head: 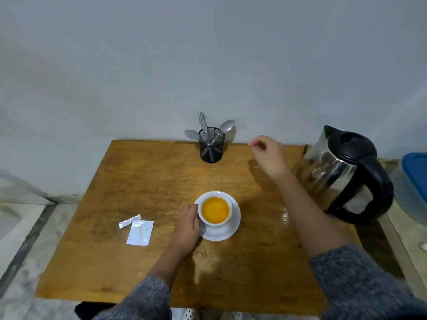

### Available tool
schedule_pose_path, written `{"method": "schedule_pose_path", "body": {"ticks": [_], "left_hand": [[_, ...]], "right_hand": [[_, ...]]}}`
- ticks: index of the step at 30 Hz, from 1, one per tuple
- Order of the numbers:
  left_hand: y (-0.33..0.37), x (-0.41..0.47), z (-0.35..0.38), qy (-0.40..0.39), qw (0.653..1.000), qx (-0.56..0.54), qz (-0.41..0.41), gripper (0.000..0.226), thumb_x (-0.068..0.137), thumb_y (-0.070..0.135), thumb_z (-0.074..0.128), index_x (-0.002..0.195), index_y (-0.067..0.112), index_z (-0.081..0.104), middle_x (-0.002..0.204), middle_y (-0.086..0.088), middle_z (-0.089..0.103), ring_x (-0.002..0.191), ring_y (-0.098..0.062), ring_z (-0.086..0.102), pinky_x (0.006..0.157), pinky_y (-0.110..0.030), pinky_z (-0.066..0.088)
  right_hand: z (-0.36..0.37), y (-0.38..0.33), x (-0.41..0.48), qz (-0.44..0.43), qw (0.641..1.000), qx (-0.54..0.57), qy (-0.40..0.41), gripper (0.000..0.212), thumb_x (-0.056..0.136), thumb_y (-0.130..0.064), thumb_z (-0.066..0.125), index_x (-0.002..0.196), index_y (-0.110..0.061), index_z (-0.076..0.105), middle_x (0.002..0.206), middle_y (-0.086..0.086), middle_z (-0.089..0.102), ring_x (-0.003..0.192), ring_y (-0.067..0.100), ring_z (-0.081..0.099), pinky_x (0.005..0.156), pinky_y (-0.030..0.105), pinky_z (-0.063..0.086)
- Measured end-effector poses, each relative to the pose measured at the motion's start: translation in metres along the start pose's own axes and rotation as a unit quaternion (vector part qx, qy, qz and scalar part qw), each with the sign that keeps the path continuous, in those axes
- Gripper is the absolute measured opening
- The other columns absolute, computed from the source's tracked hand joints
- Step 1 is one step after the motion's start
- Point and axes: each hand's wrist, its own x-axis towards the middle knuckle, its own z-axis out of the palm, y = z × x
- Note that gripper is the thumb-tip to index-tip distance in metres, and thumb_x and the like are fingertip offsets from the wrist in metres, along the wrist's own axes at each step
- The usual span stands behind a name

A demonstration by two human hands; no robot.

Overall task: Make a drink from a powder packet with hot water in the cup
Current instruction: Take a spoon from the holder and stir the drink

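A white cup [225, 220] full of orange liquid stands on a white saucer [233, 229] in the middle of the wooden table [138, 181]. My left hand [187, 225] rests against the cup's left side, fingers curled around it. My right hand [269, 157] hovers near the table's far edge, between the cutlery holder and the kettle, fingers loosely curled with nothing seen in them. The torn white packet [140, 232] and its torn-off strip [129, 221] lie flat to the left of the cup.
A black mesh holder [211, 148] with a fork and two spoons stands at the table's far edge by the wall. A steel kettle [332, 167] with a black handle sits at the right. A blue-lidded container [414, 179] lies beyond it.
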Motion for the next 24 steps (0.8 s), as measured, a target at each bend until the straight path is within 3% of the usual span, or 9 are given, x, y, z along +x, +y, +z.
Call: {"method": "schedule_pose_path", "body": {"ticks": [3,5,8,10,12,14,16,19,24], "left_hand": [[-0.002,0.000,-0.002,-0.007,1.000,-0.009,0.011,0.026,0.096,0.019,0.035,0.116,0.018,0.052,0.108,0.003,0.050,0.103,-0.011,0.046,0.087,-0.016,0.033],[-0.006,0.001,-0.002,-0.007,1.000,-0.014,0.009,0.029,0.093,0.022,0.032,0.113,0.021,0.052,0.106,0.002,0.051,0.102,-0.013,0.047,0.086,-0.019,0.034],[-0.010,0.002,0.000,-0.005,1.000,-0.010,0.007,0.031,0.092,0.025,0.030,0.114,0.023,0.051,0.106,0.003,0.052,0.101,-0.010,0.046,0.083,-0.012,0.033],[-0.010,0.002,0.000,-0.002,1.000,-0.014,0.009,0.030,0.092,0.024,0.031,0.115,0.023,0.051,0.106,0.008,0.050,0.102,-0.009,0.046,0.084,-0.008,0.032],[-0.009,0.003,-0.002,-0.002,1.000,-0.017,0.007,0.031,0.092,0.023,0.032,0.117,0.024,0.051,0.107,0.011,0.048,0.103,-0.007,0.044,0.086,-0.005,0.031],[-0.008,0.004,-0.004,-0.006,1.000,-0.016,0.010,0.034,0.092,0.026,0.029,0.120,0.023,0.049,0.108,0.010,0.048,0.105,-0.006,0.043,0.088,-0.005,0.030],[-0.008,0.005,-0.005,-0.012,1.000,-0.014,0.011,0.034,0.092,0.023,0.030,0.122,0.021,0.047,0.113,0.004,0.050,0.107,-0.008,0.043,0.092,-0.013,0.033],[-0.008,0.006,-0.005,-0.018,1.000,-0.009,0.008,0.034,0.093,0.020,0.032,0.125,0.022,0.045,0.115,0.000,0.050,0.109,-0.007,0.042,0.094,-0.019,0.035],[-0.012,0.008,-0.004,-0.028,1.000,0.006,0.008,0.038,0.092,0.026,0.027,0.123,0.017,0.047,0.115,-0.004,0.051,0.106,-0.008,0.041,0.088,-0.003,0.026]], "right_hand": [[0.046,-0.003,0.022,0.021,0.998,-0.006,-0.063,0.015,0.087,-0.005,0.053,0.088,-0.008,0.068,0.069,-0.007,0.056,0.066,0.009,0.051,0.057,0.010,0.041],[0.069,-0.005,0.041,0.016,0.997,-0.035,-0.068,0.016,0.086,-0.005,0.052,0.086,-0.003,0.069,0.071,0.001,0.060,0.069,0.012,0.053,0.057,0.009,0.039],[0.096,-0.008,0.074,0.007,0.992,-0.079,-0.097,0.020,0.085,0.000,0.048,0.084,0.001,0.068,0.081,0.012,0.061,0.072,0.017,0.054,0.054,0.009,0.038],[0.113,-0.005,0.096,0.004,0.983,-0.130,-0.130,0.022,0.082,0.000,0.046,0.079,-0.001,0.068,0.081,0.015,0.065,0.075,0.024,0.059,0.070,0.021,0.048],[0.126,-0.001,0.116,-0.013,0.962,-0.221,-0.162,0.022,0.079,-0.005,0.045,0.070,-0.005,0.065,0.077,0.015,0.067,0.080,0.032,0.060,0.087,0.041,0.048],[0.135,-0.004,0.128,-0.031,0.926,-0.314,-0.205,0.020,0.077,-0.009,0.046,0.060,-0.011,0.056,0.066,0.008,0.057,0.077,0.032,0.055,0.087,0.045,0.045],[0.139,-0.011,0.133,-0.034,0.901,-0.365,-0.233,0.012,0.079,-0.012,0.050,0.071,-0.010,0.058,0.070,0.006,0.054,0.076,0.031,0.053,0.079,0.042,0.047],[0.143,-0.012,0.140,-0.048,0.884,-0.413,-0.212,0.018,0.082,-0.013,0.055,0.096,-0.006,0.061,0.097,0.013,0.063,0.091,0.032,0.062,0.068,0.031,0.038],[0.149,-0.010,0.142,-0.082,0.857,-0.464,-0.208,0.024,0.082,-0.012,0.055,0.105,-0.006,0.060,0.105,0.014,0.064,0.100,0.032,0.062,0.072,0.032,0.039]]}}
